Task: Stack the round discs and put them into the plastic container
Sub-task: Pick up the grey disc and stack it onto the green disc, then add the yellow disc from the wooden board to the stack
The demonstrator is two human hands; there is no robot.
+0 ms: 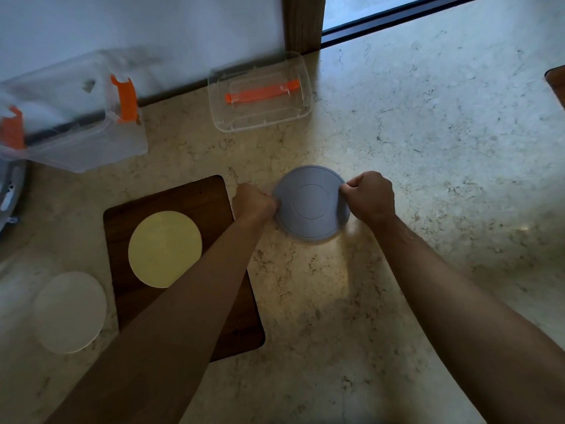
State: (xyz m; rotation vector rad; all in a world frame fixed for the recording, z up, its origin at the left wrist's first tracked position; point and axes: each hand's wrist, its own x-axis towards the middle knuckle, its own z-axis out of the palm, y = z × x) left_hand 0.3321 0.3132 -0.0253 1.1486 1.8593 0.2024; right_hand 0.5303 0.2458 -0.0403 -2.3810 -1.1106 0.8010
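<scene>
Bare forearms, no sleeves, watch-free wrists

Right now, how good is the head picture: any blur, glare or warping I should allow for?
Head view: the plastic container at far left is smeared by blur; a bright patch of glare lies on the stone counter below the grey disc; straight edges bow from the wide-angle lens; the white disc sits in dim shade. Both hands are sharp.

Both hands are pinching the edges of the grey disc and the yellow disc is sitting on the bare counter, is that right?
Not quite. The head view shows the yellow disc lying on the dark wooden board, not the bare counter. Both the left hand and right hand do pinch the grey disc.
</scene>
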